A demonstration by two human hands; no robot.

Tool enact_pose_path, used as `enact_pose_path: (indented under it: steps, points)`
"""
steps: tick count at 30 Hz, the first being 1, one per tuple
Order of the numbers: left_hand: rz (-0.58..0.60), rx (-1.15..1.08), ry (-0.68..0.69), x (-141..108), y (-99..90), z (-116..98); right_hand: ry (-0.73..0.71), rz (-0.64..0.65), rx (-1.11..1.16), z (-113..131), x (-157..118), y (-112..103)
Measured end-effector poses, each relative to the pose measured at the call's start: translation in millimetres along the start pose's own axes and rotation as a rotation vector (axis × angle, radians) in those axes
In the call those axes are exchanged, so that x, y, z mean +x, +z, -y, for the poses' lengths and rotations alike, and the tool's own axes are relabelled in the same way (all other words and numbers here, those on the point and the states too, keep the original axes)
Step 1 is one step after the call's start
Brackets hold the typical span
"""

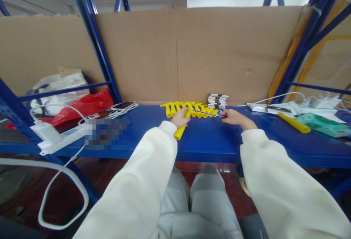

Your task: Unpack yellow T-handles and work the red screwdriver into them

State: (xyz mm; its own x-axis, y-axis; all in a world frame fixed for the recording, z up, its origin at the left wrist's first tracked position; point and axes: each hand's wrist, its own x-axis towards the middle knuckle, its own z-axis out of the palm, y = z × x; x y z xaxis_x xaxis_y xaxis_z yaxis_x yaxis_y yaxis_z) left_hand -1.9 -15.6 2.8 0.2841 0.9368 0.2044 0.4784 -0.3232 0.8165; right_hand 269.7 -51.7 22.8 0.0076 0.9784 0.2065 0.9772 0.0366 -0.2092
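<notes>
Left hand (180, 118): wrapped around the upper stem of a yellow T-shaped handle (179, 132), just below the crosspiece; probably clasped there to resist twisting while leaving the head exposed.
Right hand (233, 117): closed on the red grip of a screwdriver (207, 113); exact finger positions impossible to tell.
Screwdriver: laid nearly level, tip at the yellow head, likely to meet it from the side; contact too small to confirm. Long, thin, shiny metal shaft.
Held handle: above the blue metal shelf (208, 136), between body and row, tilted with the round end nearest; smooth, tubular, apparently plastic.
Row of yellow T-shaped handles (193, 114): set side by side behind the hands, presumably for easy reach.
White-and-dark stack (216, 101): flat layers, just before the matt, creased cardboard panel (219, 52).
</notes>
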Motion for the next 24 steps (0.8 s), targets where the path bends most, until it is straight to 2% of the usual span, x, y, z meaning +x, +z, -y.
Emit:
enact_pose_path:
  steps: [11, 17, 21, 24]
  points:
    - [0.009, 0.028, 0.005, 0.0, -1.0, 0.3, 0.058, 0.025, -0.05, 5.5, -0.7, 1.3]
    - [-0.02, 0.014, 0.062, 5.0, 1.2, 5.9, 0.0, 0.023, -0.016, 0.2, -1.2, -1.0]
    - [-0.018, 0.021, 0.046, 4.1, 0.9, 5.0, -0.001, -0.006, -0.055, 0.0, -1.2, -0.8]
    - [-0.019, 0.006, 0.045, 3.7, 1.4, 5.2, 0.008, 0.038, -0.049, 2.0, -0.5, 0.3]
